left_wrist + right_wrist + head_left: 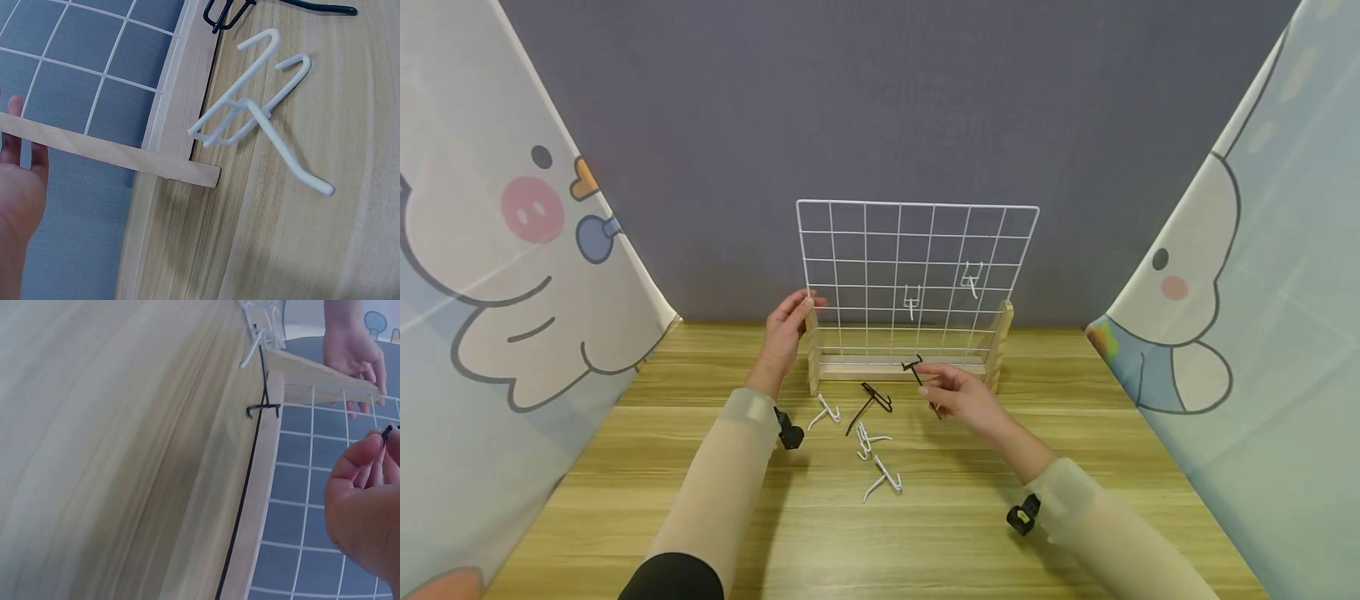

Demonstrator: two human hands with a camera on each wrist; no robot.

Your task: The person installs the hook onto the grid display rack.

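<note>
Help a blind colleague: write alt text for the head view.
A right hand pinches a black hook before a white wire grid; the left hand holds a wooden post. Two white hooks hang on the grid; more hooks lie on the table.

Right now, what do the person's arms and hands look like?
The left hand and right hand are gloveless. There are beige sleeves with paler cuffs. Small black wrist cameras sit by the cuffs, the right one marked yellow-green.

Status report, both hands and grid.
Right hand pinching black T-shaped wire hook. Left hand holding pale wooden side post. White wire grid ahead, path apparently unobstructed.
</note>
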